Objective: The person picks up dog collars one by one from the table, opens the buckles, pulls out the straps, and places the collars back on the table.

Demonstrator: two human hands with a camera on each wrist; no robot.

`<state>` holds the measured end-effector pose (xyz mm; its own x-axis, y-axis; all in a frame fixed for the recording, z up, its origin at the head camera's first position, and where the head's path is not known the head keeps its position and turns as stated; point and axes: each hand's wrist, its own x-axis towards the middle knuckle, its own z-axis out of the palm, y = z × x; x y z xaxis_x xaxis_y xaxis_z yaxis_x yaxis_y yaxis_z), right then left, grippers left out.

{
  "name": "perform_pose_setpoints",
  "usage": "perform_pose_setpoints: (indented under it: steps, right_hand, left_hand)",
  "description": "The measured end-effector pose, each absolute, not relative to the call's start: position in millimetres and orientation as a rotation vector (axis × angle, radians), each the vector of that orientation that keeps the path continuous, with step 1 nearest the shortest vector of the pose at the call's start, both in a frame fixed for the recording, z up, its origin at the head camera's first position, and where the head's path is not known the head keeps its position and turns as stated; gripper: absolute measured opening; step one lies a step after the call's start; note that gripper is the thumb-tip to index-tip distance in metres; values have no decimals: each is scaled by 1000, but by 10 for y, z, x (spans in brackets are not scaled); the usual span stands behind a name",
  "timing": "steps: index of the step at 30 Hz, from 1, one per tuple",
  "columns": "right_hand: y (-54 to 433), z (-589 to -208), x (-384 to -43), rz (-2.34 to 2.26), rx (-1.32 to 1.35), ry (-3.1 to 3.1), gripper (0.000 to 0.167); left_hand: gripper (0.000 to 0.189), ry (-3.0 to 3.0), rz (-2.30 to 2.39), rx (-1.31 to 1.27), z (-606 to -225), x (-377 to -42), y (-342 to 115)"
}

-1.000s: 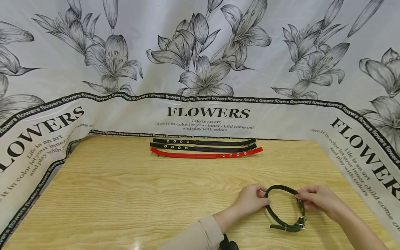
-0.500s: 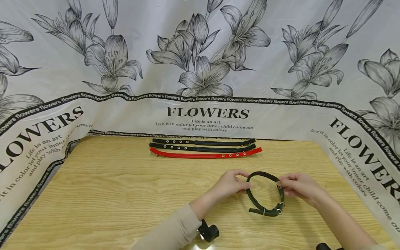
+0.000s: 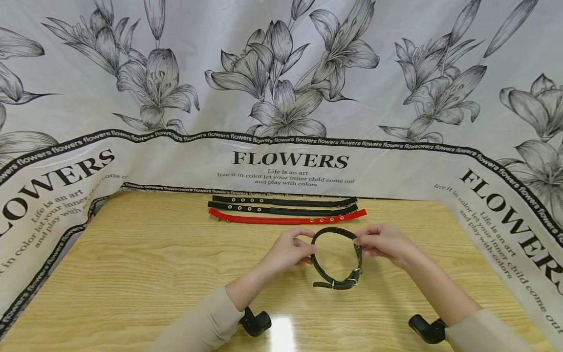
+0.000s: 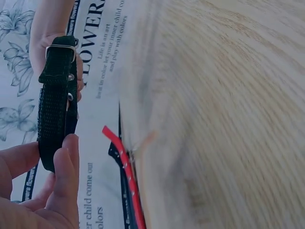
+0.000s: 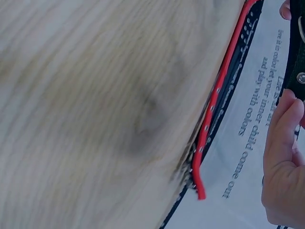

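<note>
A dark green collar (image 3: 336, 287), buckled into a loop, is held upright between both hands. My left hand (image 3: 287, 249) pinches its left side between thumb and fingers; the left wrist view shows the woven strap (image 4: 51, 114) gripped at its lower end. My right hand (image 3: 387, 243) pinches the upper right side of the loop. The metal buckle (image 3: 354, 276) sits at the loop's lower right, and the strap's free tail points left. In the right wrist view the right hand (image 5: 286, 148) and an eyeleted part of the collar (image 5: 298, 62) show at the edge.
Behind the hands, a red collar (image 3: 264, 220) and two black collars (image 3: 299, 211) lie straight, side by side along the back of the wooden table (image 3: 132, 274). A white floral cloth (image 3: 290, 166) walls off the back and sides. Black wrist-worn devices (image 3: 256, 322) hang under both forearms.
Both hands have carried the looped collar leftward and away from the body, toward the table's middle. The grip on it stays the same, and the collars at the back lie as before.
</note>
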<state>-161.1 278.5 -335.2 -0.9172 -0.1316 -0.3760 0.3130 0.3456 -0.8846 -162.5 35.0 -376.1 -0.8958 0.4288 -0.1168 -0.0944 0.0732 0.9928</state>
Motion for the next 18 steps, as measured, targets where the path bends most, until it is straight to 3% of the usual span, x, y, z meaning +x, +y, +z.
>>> perform_pose_setpoints:
  steps: [18]
  right_hand:
    - [2122,-3227,-1890,-1589,-28,2300,37]
  left_hand:
    - [39,1980,2060,150,-3578,-1615,-295]
